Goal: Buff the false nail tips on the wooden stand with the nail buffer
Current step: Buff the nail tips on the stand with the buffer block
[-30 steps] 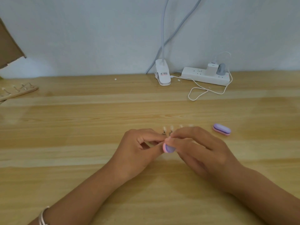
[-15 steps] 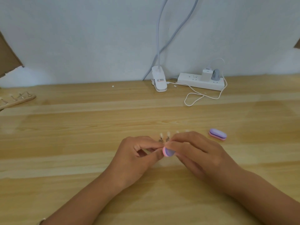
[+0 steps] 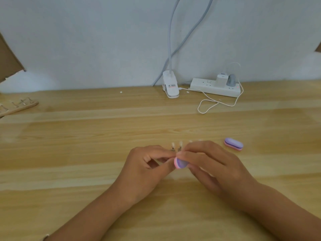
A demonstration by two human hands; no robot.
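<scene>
Scene: A person works at a pale wooden tabletop (image 3: pixel 86 136) set against a grey-white wall (image 3: pixel 86 40), both forearms reaching in from the near edge.
Right hand: The right hand (image 3: pixel 213 166) pinches a pink-and-purple nail buffer (image 3: pixel 180 163) between thumb and fingers, its rounded end pointing toward the left hand.
Left hand: The left hand (image 3: pixel 147 164) has its fingers curled, thumb and forefinger drawn together right beside the buffer's end; what they pinch cannot be told.
False nail tips: A row of pale false nail tips (image 3: pixel 180 143) stands upright on small metal clips just behind the two hands; their base is hidden by the fingers.
Spare buffer: A second pink-and-purple buffer (image 3: pixel 233 144) lies flat on the tabletop, near the right hand but apart from it.
Far left: A wooden stand with wire clips (image 3: pixel 19 106) lies at the tabletop's left edge, below a piece of brown cardboard (image 3: pixel 8 61).
Back edge: A white clip lamp base (image 3: pixel 171 87) sits by the wall, next to a white power strip (image 3: pixel 215 87) carrying two plugs, with a white cable (image 3: pixel 208 105) looped in front.
</scene>
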